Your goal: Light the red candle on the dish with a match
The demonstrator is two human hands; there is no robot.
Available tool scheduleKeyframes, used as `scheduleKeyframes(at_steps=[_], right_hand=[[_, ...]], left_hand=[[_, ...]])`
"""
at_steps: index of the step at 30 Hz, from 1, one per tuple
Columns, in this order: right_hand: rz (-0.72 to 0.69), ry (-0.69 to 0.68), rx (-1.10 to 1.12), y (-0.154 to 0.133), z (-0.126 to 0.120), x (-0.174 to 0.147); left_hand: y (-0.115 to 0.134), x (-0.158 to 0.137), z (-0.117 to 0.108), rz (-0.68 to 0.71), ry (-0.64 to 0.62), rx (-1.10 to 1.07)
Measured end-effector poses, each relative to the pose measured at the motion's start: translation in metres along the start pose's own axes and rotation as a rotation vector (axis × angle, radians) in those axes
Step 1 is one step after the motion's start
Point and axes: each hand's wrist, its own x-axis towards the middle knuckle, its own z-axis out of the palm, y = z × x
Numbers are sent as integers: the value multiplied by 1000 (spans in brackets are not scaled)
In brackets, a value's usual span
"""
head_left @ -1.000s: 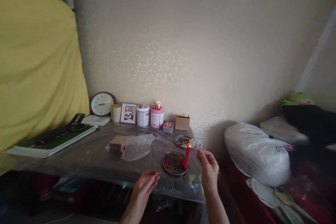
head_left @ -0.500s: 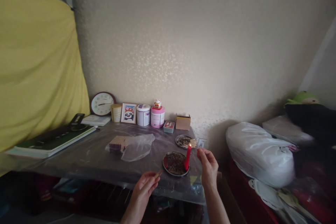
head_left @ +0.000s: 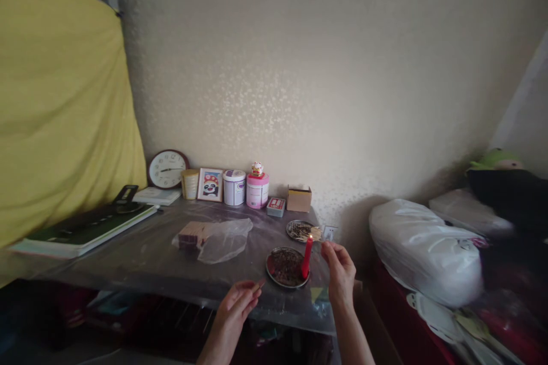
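Note:
A lit red candle [head_left: 307, 258] stands upright at the right side of a round metal plate [head_left: 287, 285], which is covered with dark burnt bits. Just right of the flame, my right hand [head_left: 340, 268] pinches what looks like a thin matchstick, hardly visible at the fingertips. My left hand [head_left: 240, 305] is closed on a small tan matchbox [head_left: 257, 287], in front of the plate and partly hidden by the fingers. Behind the candle, a second metal plate [head_left: 293, 222] holds several pale matchsticks [head_left: 314, 232] and dark burnt ones.
A pack of small boxes [head_left: 192, 235] lies in torn clear plastic [head_left: 225, 242] on the plastic-covered table [head_left: 141, 256]. Along the wall stand a clock [head_left: 168, 169], a picture frame [head_left: 210, 185], two tins, a card box [head_left: 276, 206] and a cardboard box [head_left: 298, 199]. White bags [head_left: 423, 245] sit at right.
Both hands stay in nearly the same places with the same grips. The view has shifted very slightly; the candle still burns.

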Motion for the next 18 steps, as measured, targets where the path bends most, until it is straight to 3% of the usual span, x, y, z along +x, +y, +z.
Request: scheduleKeyframes(at_steps=[18], right_hand=[[-13, 4, -11, -3, 3, -2]], left_hand=[[1, -1, 2, -3, 41, -4]])
